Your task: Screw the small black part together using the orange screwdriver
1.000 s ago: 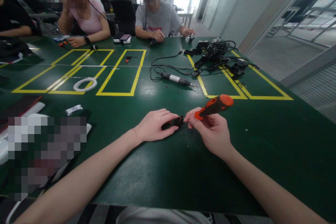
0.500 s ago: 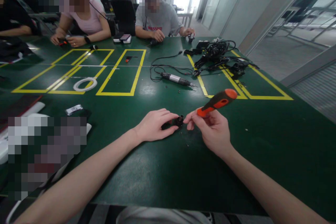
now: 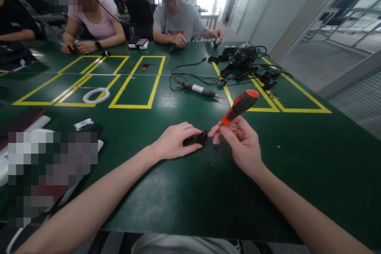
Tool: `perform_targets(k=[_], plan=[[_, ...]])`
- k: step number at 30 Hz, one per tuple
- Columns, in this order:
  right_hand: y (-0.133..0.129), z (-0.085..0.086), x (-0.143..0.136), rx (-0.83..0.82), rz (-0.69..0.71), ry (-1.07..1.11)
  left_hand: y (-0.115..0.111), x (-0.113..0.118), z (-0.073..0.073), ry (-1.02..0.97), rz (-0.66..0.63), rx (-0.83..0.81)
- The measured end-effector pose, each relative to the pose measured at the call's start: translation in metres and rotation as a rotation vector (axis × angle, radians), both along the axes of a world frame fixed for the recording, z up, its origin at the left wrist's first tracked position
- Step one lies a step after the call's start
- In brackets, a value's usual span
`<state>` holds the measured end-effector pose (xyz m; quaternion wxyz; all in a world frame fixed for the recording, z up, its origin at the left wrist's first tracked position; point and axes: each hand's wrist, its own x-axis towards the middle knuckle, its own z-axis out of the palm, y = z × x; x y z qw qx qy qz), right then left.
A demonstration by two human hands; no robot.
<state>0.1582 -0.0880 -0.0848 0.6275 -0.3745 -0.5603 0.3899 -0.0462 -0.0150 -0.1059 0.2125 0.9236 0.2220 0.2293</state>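
Observation:
Fingers and thumb of my left hand close around a small black cylindrical part on the green table. Its upper end is round and looks hollow. Just to the right, my right hand grips an orange and black screwdriver. The handle leans up and to the right, while the fingers hide its shaft and tip. On the table in front of the black part lie tiny screw-like bits.
Beyond my hands lies an electric screwdriver with a cord. A tangle of black cables is at the back right. A white ring rests among yellow tape outlines. Two people and a partly visible third sit across the table.
The screwdriver handle has shifted left and a little upward, and it stands steeper in my right hand. My left hand keeps its hold on the black part.

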Motion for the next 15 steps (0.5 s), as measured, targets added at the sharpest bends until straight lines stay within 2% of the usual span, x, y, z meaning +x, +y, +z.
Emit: perform_targets(k=[9, 15], plan=[[-0.0023, 0.0044, 0.0020, 0.005, -0.029, -0.177, 0.0020, 0.0034, 0.0018, 0.029, -0.009, -0.261], [-0.0008, 0.0012, 0.0033, 0.026, -0.029, -0.226, -0.0028, 0.0087, 0.0020, 0.071, -0.028, -0.237]])
